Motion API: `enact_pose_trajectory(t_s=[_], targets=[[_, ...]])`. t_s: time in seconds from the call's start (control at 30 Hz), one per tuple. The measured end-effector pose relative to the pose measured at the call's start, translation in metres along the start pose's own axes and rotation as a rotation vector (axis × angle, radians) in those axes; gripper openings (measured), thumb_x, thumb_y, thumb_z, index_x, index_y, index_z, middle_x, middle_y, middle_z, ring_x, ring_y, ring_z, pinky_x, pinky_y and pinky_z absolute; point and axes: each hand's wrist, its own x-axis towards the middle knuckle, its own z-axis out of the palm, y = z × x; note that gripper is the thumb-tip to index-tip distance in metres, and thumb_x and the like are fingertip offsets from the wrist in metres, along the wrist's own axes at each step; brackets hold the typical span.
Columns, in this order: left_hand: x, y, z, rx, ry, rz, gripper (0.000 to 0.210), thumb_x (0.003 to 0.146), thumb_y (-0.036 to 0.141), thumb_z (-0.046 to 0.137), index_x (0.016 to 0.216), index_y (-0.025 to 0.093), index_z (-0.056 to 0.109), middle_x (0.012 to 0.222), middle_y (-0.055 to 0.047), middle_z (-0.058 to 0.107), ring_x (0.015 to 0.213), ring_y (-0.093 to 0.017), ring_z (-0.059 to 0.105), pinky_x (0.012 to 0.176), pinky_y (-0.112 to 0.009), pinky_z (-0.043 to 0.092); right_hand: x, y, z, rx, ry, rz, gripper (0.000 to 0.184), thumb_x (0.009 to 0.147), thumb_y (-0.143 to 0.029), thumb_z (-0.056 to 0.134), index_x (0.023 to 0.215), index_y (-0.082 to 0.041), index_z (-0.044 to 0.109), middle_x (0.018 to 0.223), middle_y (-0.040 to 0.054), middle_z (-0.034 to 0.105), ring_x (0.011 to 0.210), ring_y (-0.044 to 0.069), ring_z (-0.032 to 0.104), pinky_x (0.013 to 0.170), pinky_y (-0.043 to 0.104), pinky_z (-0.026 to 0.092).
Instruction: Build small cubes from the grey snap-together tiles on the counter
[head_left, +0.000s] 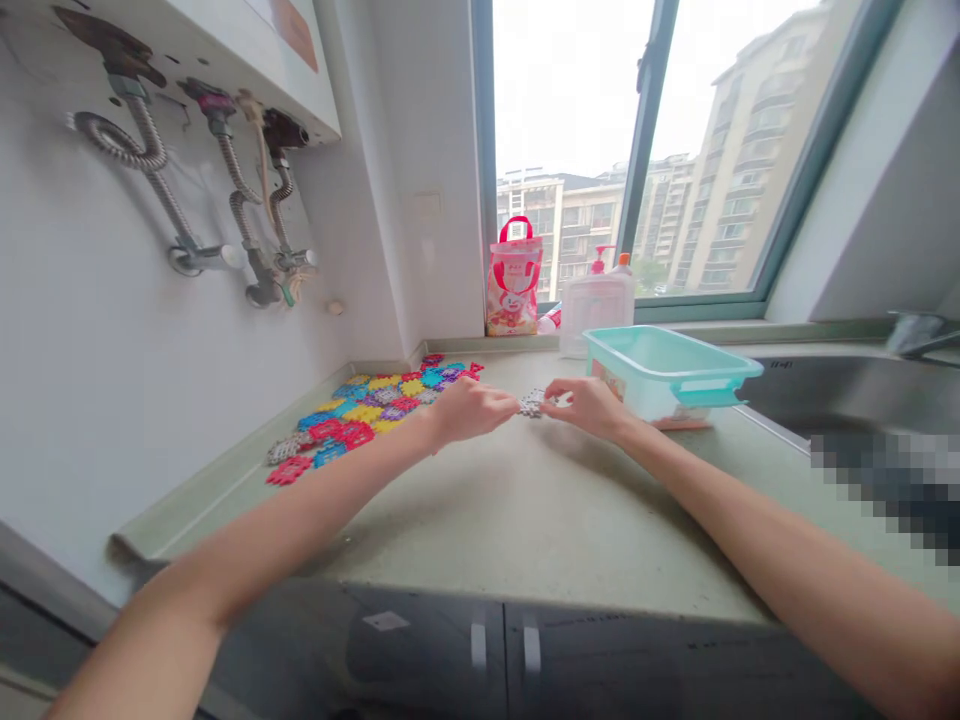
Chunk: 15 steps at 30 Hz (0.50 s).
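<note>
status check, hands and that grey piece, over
Left hand and right hand both pinch grey piece above counter. Teal tub beside right hand.

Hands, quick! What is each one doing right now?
Left hand: closed, pinching one end of the grey puzzle piece.
Right hand: closed, pinching its other end.

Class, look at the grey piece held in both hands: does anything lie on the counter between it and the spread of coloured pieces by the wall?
Nothing visible does. The left hand and right hand hold the grey piece above bare counter; the coloured pieces lie just left of the left hand.
</note>
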Motion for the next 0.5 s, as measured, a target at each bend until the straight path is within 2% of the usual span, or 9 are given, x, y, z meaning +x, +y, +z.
enact_pose_trajectory(t_s=[0.1,0.23,0.37,0.5], targets=[[0.025,-0.002,0.031,0.092,-0.103,-0.018,0.026,0.103,0.018,0.051,0.093,0.020,0.075,0.084,-0.006,0.080,0.075,-0.019,0.076,0.062,-0.026,0.048,0.004,0.012,0.000,-0.003,0.118,0.110,0.018,0.087,-0.043,0.075,0.089,-0.026,0.080,0.092,0.0027,0.083,0.082,0.024,0.078,0.076,0.033,0.056],[0.053,-0.002,0.051,0.126,-0.241,-0.113,0.025,0.098,0.018,0.054,0.093,0.019,0.078,0.086,-0.011,0.080,0.076,-0.026,0.077,0.064,-0.031,0.049,0.007,0.018,0.003,-0.037,0.162,0.187,0.020,0.088,-0.047,0.076,0.090,-0.027,0.081,0.092,0.0030,0.084,0.087,0.026,0.079,0.083,0.036,0.057],[0.062,-0.005,0.051,0.098,-0.325,-0.162,0.024,0.093,0.021,0.058,0.094,0.022,0.082,0.086,-0.013,0.080,0.082,-0.030,0.078,0.070,-0.035,0.052,0.007,0.020,0.004,-0.008,0.149,0.205,0.021,0.087,-0.048,0.077,0.090,-0.027,0.081,0.092,0.0031,0.084,0.087,0.026,0.079,0.084,0.037,0.058],[0.035,-0.014,0.030,0.078,-0.321,-0.235,0.033,0.091,0.015,0.055,0.105,0.023,0.084,0.090,-0.012,0.081,0.082,-0.027,0.077,0.073,-0.035,0.054,0.006,0.019,0.011,0.080,0.104,0.174,0.021,0.088,-0.047,0.075,0.092,-0.027,0.079,0.096,0.0021,0.083,0.081,0.023,0.077,0.082,0.036,0.058]])
